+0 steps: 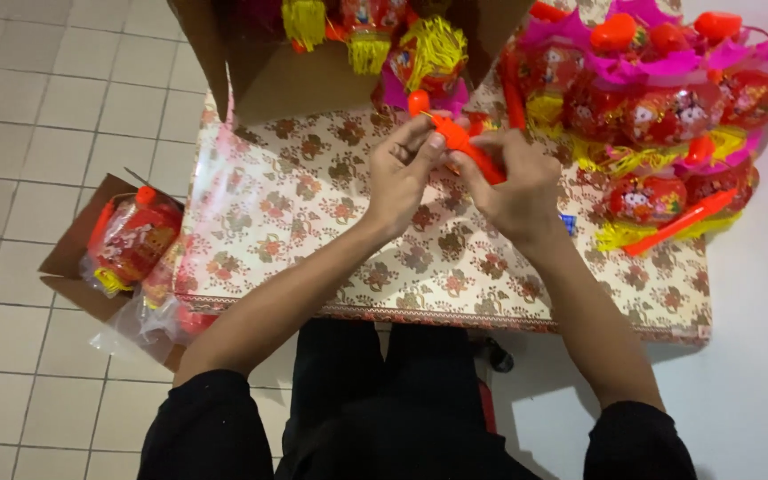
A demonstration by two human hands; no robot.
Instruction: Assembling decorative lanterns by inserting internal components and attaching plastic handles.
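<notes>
The person wears a black top with short sleeves. The left sleeve [211, 418] ends above the elbow in a rounded, slightly loose hem; the right sleeve [637, 436] ends at about the same height and shows a soft fold along its edge. Both forearms are bare from there down. The left hand [399, 173] and right hand [517, 187] are bare too: no gloves, rings, watch or bands show on the wrists or fingers. The fingernails look short and plain. Black trousers [384, 391] of a smooth, matt cloth cover the lap near the lower edge, with a dark crease running between the legs.
</notes>
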